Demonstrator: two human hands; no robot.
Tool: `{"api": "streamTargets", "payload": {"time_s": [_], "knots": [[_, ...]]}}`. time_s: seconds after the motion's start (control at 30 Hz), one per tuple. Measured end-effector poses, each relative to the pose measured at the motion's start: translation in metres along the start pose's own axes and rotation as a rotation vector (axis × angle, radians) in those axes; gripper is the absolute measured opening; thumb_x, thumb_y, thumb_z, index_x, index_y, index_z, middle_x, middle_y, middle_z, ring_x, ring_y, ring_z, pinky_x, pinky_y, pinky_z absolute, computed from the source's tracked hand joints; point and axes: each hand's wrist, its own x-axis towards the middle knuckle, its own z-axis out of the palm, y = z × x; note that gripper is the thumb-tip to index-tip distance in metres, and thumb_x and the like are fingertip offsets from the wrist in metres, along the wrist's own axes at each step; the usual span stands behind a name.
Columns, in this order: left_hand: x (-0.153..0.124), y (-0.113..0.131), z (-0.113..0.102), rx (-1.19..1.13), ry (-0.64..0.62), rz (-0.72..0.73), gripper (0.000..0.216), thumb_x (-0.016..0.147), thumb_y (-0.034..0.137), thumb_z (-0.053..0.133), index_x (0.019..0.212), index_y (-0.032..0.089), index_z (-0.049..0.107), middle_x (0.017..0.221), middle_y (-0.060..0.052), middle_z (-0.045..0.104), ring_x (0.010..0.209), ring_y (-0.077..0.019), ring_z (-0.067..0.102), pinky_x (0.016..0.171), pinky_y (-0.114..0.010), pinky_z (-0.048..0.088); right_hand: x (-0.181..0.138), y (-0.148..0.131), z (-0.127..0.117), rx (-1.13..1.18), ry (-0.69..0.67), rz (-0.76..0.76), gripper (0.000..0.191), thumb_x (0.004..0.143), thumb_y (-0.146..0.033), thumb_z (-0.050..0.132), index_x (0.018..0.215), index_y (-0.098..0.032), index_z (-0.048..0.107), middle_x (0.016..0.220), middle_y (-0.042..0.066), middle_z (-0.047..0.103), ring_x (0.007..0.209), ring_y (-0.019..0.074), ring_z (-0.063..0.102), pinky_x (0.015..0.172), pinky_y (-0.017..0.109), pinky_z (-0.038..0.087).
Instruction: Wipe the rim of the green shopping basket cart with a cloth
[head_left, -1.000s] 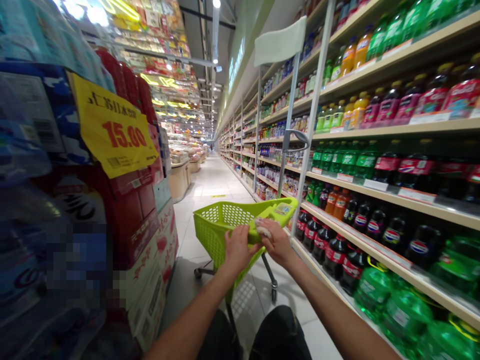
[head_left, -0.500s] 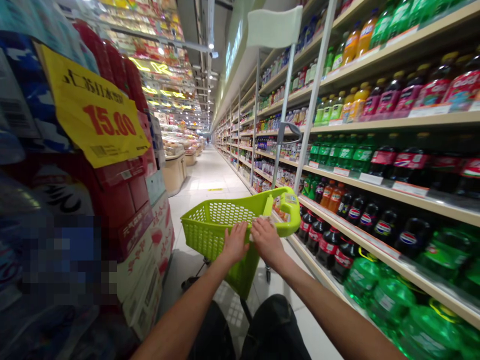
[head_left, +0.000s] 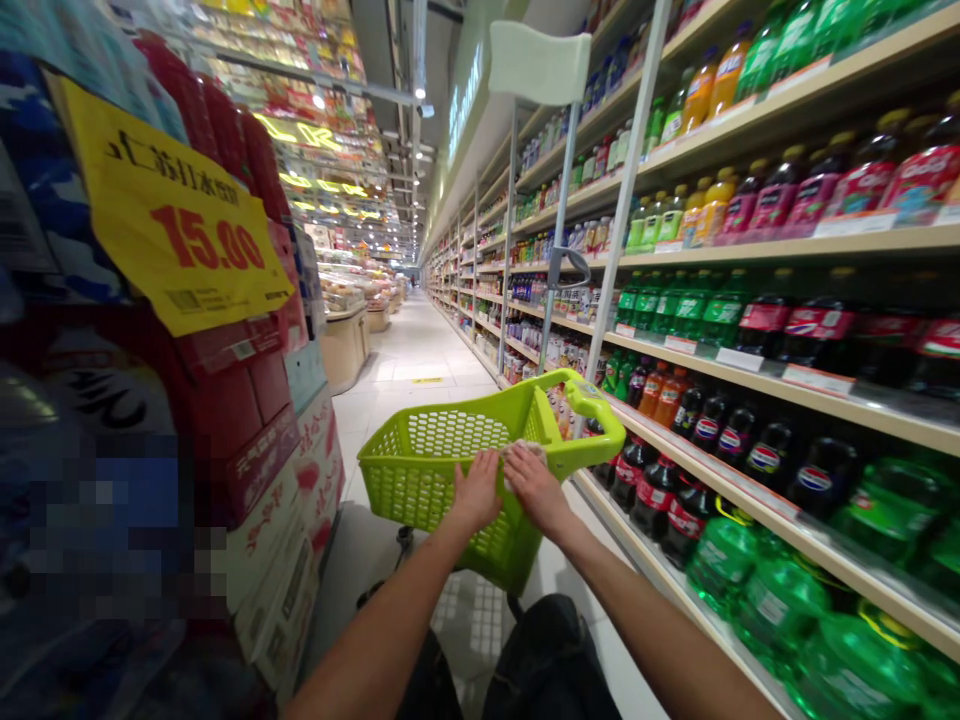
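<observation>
A lime-green plastic shopping trolley [head_left: 427, 465] stands in the aisle just ahead of me, its basket holding nothing I can see. My left hand [head_left: 474, 492] grips the near rim of the basket with curled fingers. My right hand [head_left: 531, 482] lies beside it on the same rim, pressed on a small pale crumpled thing [head_left: 521, 451] that I cannot name. The trolley's curved green handle [head_left: 592, 425] sticks out to the right, toward the shelves.
Drink shelves [head_left: 750, 360] with dark cola, green and orange bottles run along the right. A stack of red cartons [head_left: 255, 420] with a yellow 15.00 price sign [head_left: 176, 235] rises on the left. The tiled aisle [head_left: 420, 365] runs ahead. A white sign on a pole [head_left: 538, 65] stands by the shelves.
The trolley has swung, its handle end turning right toward the shelves and its basket shifting left. Both hands stayed on the rim and moved a little left with it.
</observation>
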Motion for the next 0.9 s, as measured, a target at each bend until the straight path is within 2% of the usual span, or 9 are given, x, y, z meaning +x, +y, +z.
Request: {"api": "streamTargets", "payload": {"time_s": [0.07,0.2,0.27,0.33,0.43,0.5,0.7,0.83,0.9], "knots": [[-0.003,-0.003,0.001,-0.007,-0.021,-0.028,0.076,0.072,0.026,0.049,0.138,0.019,0.012,0.147,-0.007,0.014,0.135,-0.0246,0.010,0.105,-0.057,0.014,-0.005,0.008,-0.014,0.005,0.072,-0.026,0.033,0.081,-0.007,0.038,0.102,-0.017,0.061,0.109,0.011,0.063,0.115,0.0200,0.048,0.093,0.041,0.044],[-0.012,-0.011,0.002,-0.001,-0.060,-0.065,0.078,0.072,0.026,0.046,0.138,0.017,0.007,0.148,-0.006,0.009,0.135,-0.0246,0.004,0.105,-0.057,0.013,-0.016,0.051,-0.057,-0.119,0.389,0.238,0.033,0.079,-0.012,0.042,0.107,-0.018,0.058,0.124,0.011,0.052,0.123,0.0246,0.039,0.101,0.050,0.033],[-0.014,-0.012,0.002,-0.010,-0.088,-0.063,0.079,0.072,0.029,0.045,0.138,0.015,0.004,0.148,-0.006,0.007,0.135,-0.0244,0.002,0.105,-0.057,0.013,-0.025,0.058,-0.056,-0.138,0.444,0.295,0.031,0.078,-0.014,0.045,0.105,-0.018,0.058,0.127,0.010,0.049,0.126,0.0266,0.034,0.102,0.052,0.031],[-0.015,-0.012,0.001,-0.022,-0.106,-0.067,0.079,0.073,0.031,0.044,0.138,0.014,0.003,0.148,-0.005,0.005,0.135,-0.0242,0.001,0.105,-0.058,0.013,-0.038,0.046,-0.040,-0.080,0.385,0.239,0.030,0.078,-0.013,0.043,0.104,-0.018,0.058,0.125,0.010,0.051,0.126,0.0261,0.033,0.101,0.052,0.032],[-0.016,-0.012,0.000,-0.020,-0.099,-0.051,0.078,0.073,0.031,0.043,0.138,0.014,0.004,0.148,-0.005,0.006,0.135,-0.0236,0.003,0.105,-0.058,0.013,-0.056,0.015,-0.012,0.048,0.207,0.046,0.031,0.080,-0.009,0.038,0.101,-0.018,0.059,0.119,0.010,0.056,0.124,0.0234,0.038,0.096,0.049,0.040],[-0.017,-0.013,0.001,-0.009,-0.089,-0.045,0.077,0.073,0.030,0.042,0.138,0.014,0.004,0.148,-0.005,0.006,0.135,-0.0237,0.003,0.105,-0.059,0.014,-0.057,0.010,-0.011,0.081,0.151,-0.026,0.032,0.081,-0.008,0.037,0.101,-0.019,0.059,0.116,0.010,0.058,0.120,0.0220,0.043,0.094,0.046,0.044],[-0.017,-0.013,0.004,0.008,-0.098,-0.059,0.077,0.074,0.027,0.042,0.138,0.016,0.002,0.149,-0.003,0.003,0.135,-0.0234,0.000,0.105,-0.058,0.014,-0.023,0.053,-0.052,-0.069,0.396,0.165,0.029,0.078,-0.012,0.044,0.103,-0.016,0.060,0.120,0.012,0.055,0.123,0.0252,0.039,0.102,0.050,0.033],[-0.017,-0.014,0.003,-0.008,-0.081,-0.062,0.078,0.073,0.026,0.045,0.139,0.018,0.003,0.148,-0.004,0.006,0.135,-0.0235,0.002,0.105,-0.057,0.014,-0.054,0.028,-0.022,0.066,0.238,0.094,0.029,0.082,-0.011,0.039,0.098,-0.017,0.062,0.115,0.010,0.060,0.122,0.0222,0.040,0.099,0.049,0.037],[-0.016,-0.014,0.003,-0.009,-0.054,-0.064,0.078,0.073,0.025,0.047,0.138,0.021,0.005,0.148,-0.004,0.008,0.135,-0.0236,0.004,0.105,-0.057,0.014,-0.075,0.011,-0.007,0.163,0.118,0.027,0.030,0.084,-0.012,0.038,0.098,-0.020,0.063,0.111,0.008,0.062,0.117,0.0184,0.047,0.094,0.041,0.044]]}}
